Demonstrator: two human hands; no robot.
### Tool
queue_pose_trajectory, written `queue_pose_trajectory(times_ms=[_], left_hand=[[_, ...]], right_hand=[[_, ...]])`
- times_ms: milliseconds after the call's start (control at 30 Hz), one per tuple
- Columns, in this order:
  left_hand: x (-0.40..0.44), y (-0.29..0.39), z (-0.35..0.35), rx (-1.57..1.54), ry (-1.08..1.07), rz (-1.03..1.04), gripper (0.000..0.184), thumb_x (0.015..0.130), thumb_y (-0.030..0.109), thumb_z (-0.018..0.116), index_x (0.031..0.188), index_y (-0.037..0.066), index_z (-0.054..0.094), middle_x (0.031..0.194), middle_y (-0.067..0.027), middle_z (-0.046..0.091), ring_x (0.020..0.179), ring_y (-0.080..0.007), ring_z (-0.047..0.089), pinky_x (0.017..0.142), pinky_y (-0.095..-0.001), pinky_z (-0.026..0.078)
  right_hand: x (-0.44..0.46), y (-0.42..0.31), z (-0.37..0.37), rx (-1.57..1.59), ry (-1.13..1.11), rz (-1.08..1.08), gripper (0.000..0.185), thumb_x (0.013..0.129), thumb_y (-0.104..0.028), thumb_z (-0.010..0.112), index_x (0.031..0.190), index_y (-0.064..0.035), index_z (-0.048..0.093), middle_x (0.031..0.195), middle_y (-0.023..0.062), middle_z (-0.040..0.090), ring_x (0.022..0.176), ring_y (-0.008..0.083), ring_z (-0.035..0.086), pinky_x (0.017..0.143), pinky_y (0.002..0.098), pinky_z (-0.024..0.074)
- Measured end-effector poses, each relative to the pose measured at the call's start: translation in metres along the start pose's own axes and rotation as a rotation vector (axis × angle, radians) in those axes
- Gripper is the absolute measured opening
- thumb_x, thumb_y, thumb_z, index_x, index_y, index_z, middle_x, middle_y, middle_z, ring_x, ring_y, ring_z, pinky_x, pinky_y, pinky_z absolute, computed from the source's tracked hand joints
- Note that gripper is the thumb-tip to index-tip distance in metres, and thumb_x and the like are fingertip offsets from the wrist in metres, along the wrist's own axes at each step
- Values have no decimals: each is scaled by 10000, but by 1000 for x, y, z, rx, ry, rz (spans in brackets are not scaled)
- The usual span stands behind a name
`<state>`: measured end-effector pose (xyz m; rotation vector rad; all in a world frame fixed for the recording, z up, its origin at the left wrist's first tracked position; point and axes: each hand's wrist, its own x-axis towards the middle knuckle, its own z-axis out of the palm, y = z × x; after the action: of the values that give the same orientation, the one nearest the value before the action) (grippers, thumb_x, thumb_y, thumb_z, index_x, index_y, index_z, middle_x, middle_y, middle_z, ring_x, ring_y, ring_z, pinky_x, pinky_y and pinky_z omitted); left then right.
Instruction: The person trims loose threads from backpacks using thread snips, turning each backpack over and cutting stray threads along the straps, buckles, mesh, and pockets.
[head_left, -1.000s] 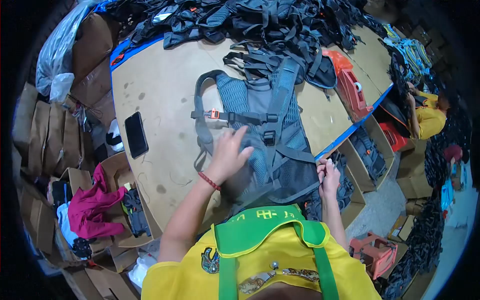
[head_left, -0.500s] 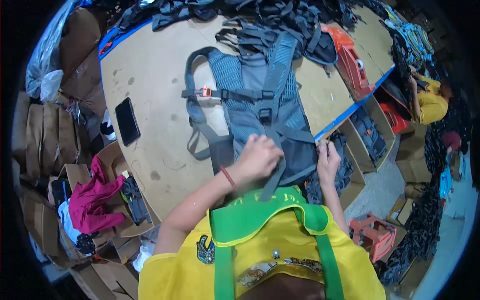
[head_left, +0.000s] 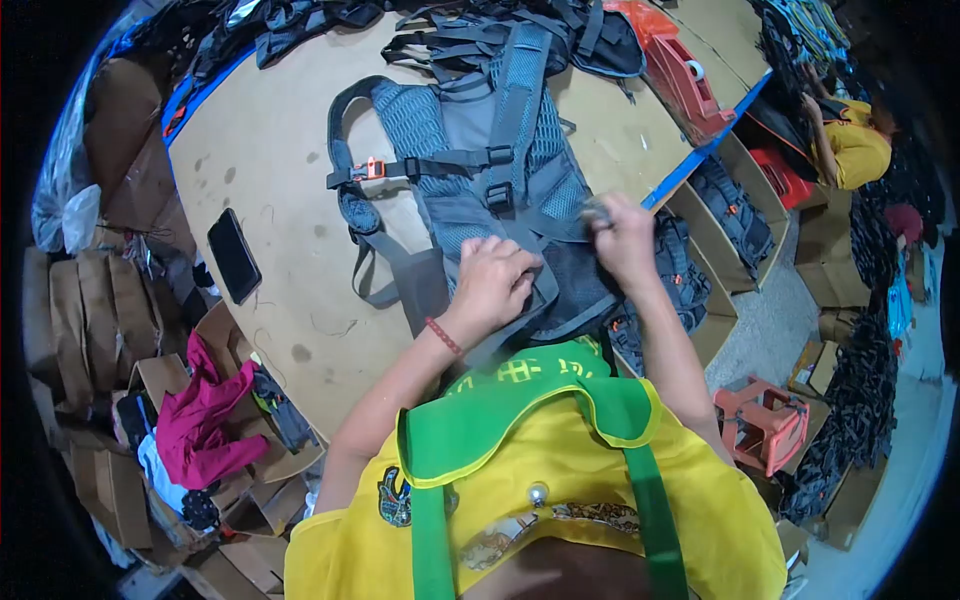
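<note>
A grey-blue backpack (head_left: 465, 150) lies back side up on the cardboard-covered table (head_left: 290, 150), its straps and buckles showing. My left hand (head_left: 493, 280), with a red bracelet at the wrist, is closed on a grey strap at the lower part of the backpack. Over the backpack's lower right side is my right hand (head_left: 622, 238), its fingers closed around something small and dark that I cannot make out. An orange-and-black chest buckle (head_left: 374, 169) sits on the left shoulder strap.
A phone (head_left: 234, 256) lies at the table's left. Further backpacks and straps (head_left: 470, 40) lie at the back beside a red tape dispenser (head_left: 688, 85). Boxes (head_left: 715, 320) with backpacks stand at the right, near a red stool (head_left: 762, 425). A person in yellow (head_left: 857, 145) is at the upper right.
My right hand has moved up and left from the table edge onto the backpack. My left hand came down from the chest strap to the lower part. The whole view has shifted.
</note>
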<state>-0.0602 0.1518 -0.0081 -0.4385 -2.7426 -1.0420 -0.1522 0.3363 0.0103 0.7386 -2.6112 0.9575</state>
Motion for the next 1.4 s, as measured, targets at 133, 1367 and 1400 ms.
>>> queue_pose_trajectory(times_ms=[133,1367,1400], left_hand=[[-5,-6,-6,-88,6,39,153,717,96,567,854,78,631,809,-67,573,844,-250,512,784,-387,325],[33,8,-40,640,106,-132,240,679,107,549,858,-49,588,643,-77,579,563,-192,594,561,-322,428],[31,11,-37,664,95,-127,245,682,111,548,864,-48,586,651,-77,577,572,-191,591,560,-321,425]], right_hand=[[-23,38,-33,333,154,451,68,751,-44,580,775,20,581,667,60,567,641,127,519,601,277,423],[34,-67,22,747,-97,382,169,807,-128,614,840,38,616,740,4,584,699,58,511,631,225,431],[40,-68,32,704,-107,338,155,803,-121,618,838,30,619,728,-4,580,673,54,500,607,218,418]])
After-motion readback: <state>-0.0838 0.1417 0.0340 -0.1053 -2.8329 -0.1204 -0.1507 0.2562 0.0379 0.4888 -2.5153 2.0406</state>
